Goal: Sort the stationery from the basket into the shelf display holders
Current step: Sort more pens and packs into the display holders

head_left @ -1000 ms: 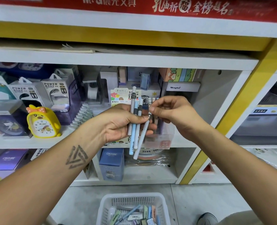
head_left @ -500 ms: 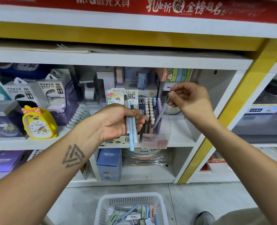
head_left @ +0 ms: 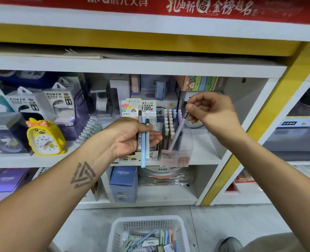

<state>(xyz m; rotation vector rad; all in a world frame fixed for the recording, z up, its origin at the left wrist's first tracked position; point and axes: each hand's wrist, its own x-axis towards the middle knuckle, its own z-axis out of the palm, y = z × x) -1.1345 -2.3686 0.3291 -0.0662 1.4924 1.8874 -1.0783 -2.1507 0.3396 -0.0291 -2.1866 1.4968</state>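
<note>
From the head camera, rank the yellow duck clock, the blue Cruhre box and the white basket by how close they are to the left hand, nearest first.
1. Blue Cruhre box, on the lower shelf just below the left hand.
2. Yellow duck clock, on the middle shelf, off to the left.
3. White basket, down on the floor.

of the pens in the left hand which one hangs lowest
The light blue pen, the middle of the three the left hand grips. Its lower end drops well below the grey pen and the white pen beside it.
</note>
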